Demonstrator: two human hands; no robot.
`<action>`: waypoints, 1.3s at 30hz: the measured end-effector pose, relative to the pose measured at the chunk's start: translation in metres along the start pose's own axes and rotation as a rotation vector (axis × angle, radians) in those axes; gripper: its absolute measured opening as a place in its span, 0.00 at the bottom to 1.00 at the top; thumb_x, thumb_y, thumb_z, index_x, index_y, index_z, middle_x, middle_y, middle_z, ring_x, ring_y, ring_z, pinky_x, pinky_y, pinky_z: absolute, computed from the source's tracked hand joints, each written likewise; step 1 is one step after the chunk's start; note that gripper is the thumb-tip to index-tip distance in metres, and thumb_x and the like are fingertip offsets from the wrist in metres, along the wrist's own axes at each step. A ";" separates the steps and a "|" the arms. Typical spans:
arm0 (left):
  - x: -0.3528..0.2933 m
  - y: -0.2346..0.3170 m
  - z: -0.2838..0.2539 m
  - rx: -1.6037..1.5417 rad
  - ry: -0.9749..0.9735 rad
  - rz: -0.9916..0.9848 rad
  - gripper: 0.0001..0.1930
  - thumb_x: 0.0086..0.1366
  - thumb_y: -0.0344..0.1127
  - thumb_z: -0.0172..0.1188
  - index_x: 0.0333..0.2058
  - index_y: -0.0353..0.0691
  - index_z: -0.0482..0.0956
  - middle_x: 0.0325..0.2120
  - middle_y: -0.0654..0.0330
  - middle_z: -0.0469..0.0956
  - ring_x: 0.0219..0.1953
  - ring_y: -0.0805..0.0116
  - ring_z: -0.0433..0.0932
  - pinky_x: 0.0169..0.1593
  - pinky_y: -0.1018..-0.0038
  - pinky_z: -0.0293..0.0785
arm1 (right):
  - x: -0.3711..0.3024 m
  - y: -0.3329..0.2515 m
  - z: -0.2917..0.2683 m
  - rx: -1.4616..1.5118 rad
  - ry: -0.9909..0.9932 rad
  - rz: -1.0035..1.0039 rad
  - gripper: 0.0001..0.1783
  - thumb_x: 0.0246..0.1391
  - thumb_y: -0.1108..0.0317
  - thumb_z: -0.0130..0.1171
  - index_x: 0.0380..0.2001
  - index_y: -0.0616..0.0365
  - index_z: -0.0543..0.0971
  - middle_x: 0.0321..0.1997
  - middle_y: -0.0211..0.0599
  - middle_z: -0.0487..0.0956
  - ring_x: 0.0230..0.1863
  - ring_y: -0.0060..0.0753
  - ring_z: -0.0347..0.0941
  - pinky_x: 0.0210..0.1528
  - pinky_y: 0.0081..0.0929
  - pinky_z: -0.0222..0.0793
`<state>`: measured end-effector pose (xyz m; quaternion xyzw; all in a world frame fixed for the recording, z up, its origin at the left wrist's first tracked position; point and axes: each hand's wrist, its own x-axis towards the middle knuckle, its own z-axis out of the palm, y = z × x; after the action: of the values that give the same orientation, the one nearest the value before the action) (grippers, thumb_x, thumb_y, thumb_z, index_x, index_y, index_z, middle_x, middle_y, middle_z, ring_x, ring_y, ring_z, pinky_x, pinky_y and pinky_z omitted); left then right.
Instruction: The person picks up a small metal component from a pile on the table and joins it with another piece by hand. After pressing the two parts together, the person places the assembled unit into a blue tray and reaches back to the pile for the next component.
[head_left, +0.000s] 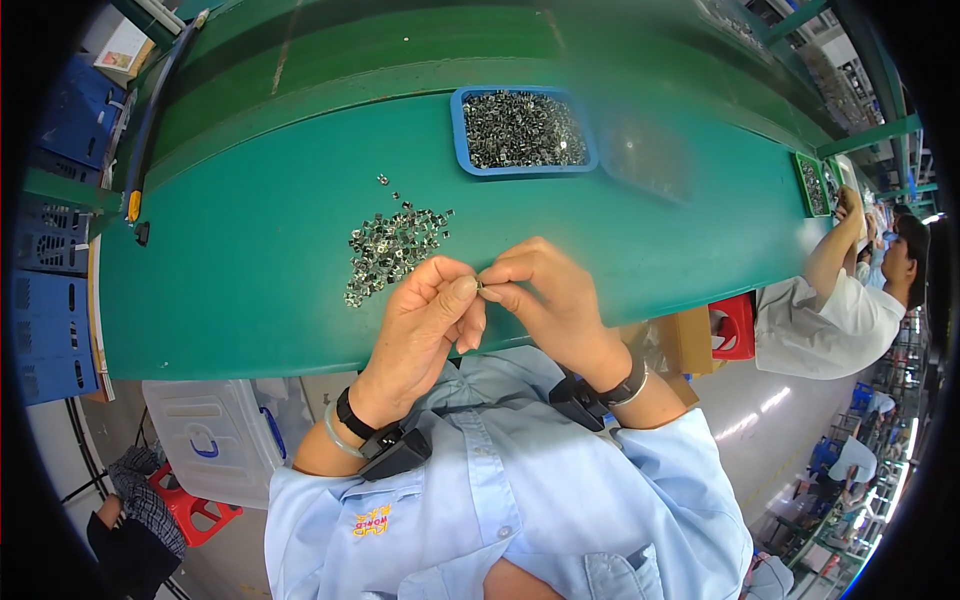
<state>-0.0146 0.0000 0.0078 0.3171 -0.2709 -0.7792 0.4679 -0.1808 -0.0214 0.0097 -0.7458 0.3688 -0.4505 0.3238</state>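
The small metal part (480, 286) is at the meeting point of your fingertips, just above the near edge of the green table (250, 240), and it is mostly hidden, so its exact shape cannot be told. Your left hand (425, 312) is closed to a narrow pinch on it, thumb uppermost and the other fingers curled; your right hand (555, 300) pinches it from the other side with thumb and forefinger, the two hands' tips nearly touching. Just beyond your left hand lies a loose pile of small shiny metal pieces (392, 245), with a few stray ones apart from it at its far end. Farther off, to the right of that pile, sits a blue tray (460, 135) filled with many similar pieces. Near the table's left end you have a long dark tool with a yellow end (134, 206). Below the table on your left stands a pale lidded box (195, 440) with blue handles; on your right are a cardboard box (692, 340) and a red stool (738, 328), beside a seated co-worker in a white shirt (825, 325).
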 end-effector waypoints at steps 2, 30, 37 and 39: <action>0.000 -0.002 0.000 -0.009 -0.002 -0.002 0.08 0.66 0.38 0.52 0.34 0.40 0.71 0.19 0.64 0.72 0.19 0.79 0.69 0.22 0.83 0.63 | -0.004 0.000 0.003 0.033 0.026 0.038 0.10 0.43 0.76 0.64 0.31 0.55 0.76 0.31 0.32 0.76 0.33 0.32 0.72 0.34 0.26 0.68; -0.001 -0.003 0.007 -0.289 -0.153 -0.066 0.08 0.66 0.38 0.53 0.33 0.41 0.69 0.15 0.62 0.70 0.16 0.74 0.66 0.20 0.78 0.59 | -0.008 -0.006 0.001 0.208 0.084 0.028 0.07 0.46 0.77 0.62 0.31 0.57 0.77 0.31 0.34 0.76 0.32 0.28 0.71 0.33 0.23 0.68; -0.002 0.004 0.009 -0.030 -0.052 -0.011 0.10 0.66 0.40 0.52 0.33 0.39 0.67 0.15 0.62 0.69 0.14 0.74 0.64 0.19 0.78 0.59 | -0.007 -0.005 0.001 0.123 0.074 0.005 0.07 0.46 0.76 0.63 0.30 0.57 0.77 0.30 0.33 0.77 0.32 0.30 0.72 0.33 0.25 0.69; -0.003 0.007 0.009 -0.003 -0.040 -0.020 0.10 0.66 0.40 0.52 0.33 0.39 0.67 0.16 0.62 0.70 0.15 0.74 0.65 0.19 0.78 0.60 | -0.007 -0.004 0.001 0.071 0.061 -0.001 0.07 0.46 0.75 0.63 0.30 0.56 0.77 0.30 0.33 0.77 0.32 0.31 0.73 0.33 0.26 0.69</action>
<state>-0.0165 0.0006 0.0192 0.3035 -0.2756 -0.7905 0.4551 -0.1814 -0.0138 0.0095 -0.7199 0.3621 -0.4858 0.3385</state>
